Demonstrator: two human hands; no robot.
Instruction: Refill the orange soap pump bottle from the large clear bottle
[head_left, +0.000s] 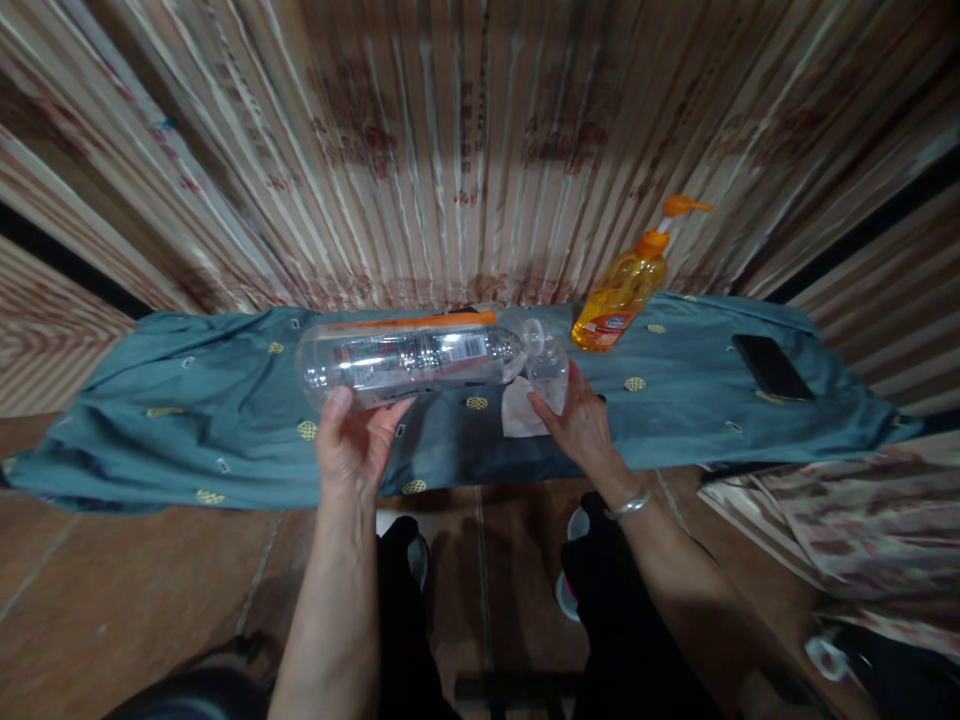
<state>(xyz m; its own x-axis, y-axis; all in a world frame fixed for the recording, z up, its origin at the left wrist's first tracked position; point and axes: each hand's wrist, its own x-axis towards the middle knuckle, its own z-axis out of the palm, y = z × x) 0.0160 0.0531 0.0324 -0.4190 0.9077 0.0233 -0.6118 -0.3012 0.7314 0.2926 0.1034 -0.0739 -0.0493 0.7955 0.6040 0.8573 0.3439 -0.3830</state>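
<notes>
My left hand (352, 440) grips a large clear plastic bottle (390, 355) with an orange-edged label and a barcode. The bottle lies on its side in the air, its neck towards the right. With its fingers curled, my right hand (581, 415) holds a small clear rounded container (549, 368) against the bottle's mouth; whether it is a cup or a funnel I cannot tell. A white folded cloth or tissue (517, 412) lies beneath it. Behind my right hand stands an orange pump bottle of dish soap (611, 305), with its spout pointing right.
A dark phone (772, 367) lies at the right on a bench or narrow table covered with a green patterned cloth (225, 400). A pleated curtain (420, 150) hangs right behind it. My feet and legs are below, on a brown tiled floor (187, 570).
</notes>
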